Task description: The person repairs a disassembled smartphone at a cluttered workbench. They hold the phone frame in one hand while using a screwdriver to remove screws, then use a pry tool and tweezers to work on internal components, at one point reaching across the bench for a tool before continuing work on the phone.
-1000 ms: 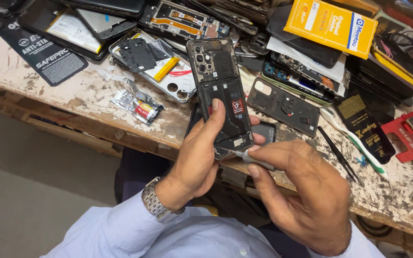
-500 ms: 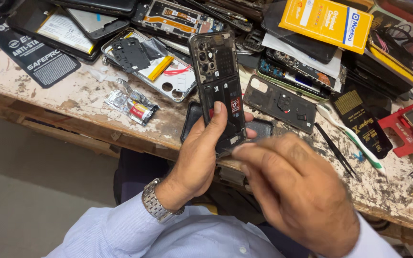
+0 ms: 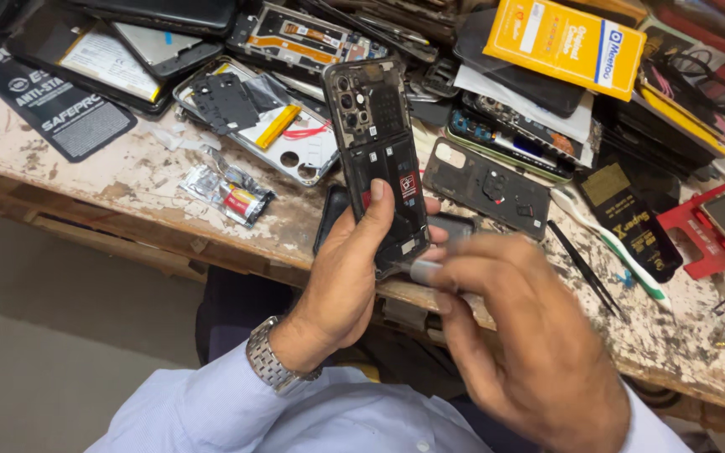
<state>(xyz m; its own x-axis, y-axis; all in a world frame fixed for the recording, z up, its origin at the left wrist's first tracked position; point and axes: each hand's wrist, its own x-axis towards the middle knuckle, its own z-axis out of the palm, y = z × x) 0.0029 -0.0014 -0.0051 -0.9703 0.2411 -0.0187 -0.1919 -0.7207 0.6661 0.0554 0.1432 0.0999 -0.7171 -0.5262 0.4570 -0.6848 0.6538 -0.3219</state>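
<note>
Worn, paint-flecked wood makes up the workbench (image 3: 127, 180), which is crowded with phone parts along its far side. Over its near edge the left hand (image 3: 350, 273) is clenched around an opened black phone (image 3: 377, 151), held upright and slightly tilted with its bare inner side toward the camera, the thumb pressed flat against the lower half and the fingers wrapped behind. A metal watch (image 3: 272, 362) sits on that wrist above a pale blue shirt sleeve. The right hand (image 3: 518, 335), blurred, pinches a slim grey tool (image 3: 424, 270) whose tip meets the phone's bottom edge; what kind of tool it is cannot be told. Behind the phone lies an open phone frame (image 3: 253, 126) with a yellow strip and a red cable in it, and just left of that a crumpled foil packet (image 3: 228, 195). To the right rest a dark back cover (image 3: 488, 186), black tweezers (image 3: 585, 273) and a white-and-green toothbrush (image 3: 610, 245), with a yellow box (image 3: 564, 42) farther back and a black anti-static bag (image 3: 52, 105) at far left
</note>
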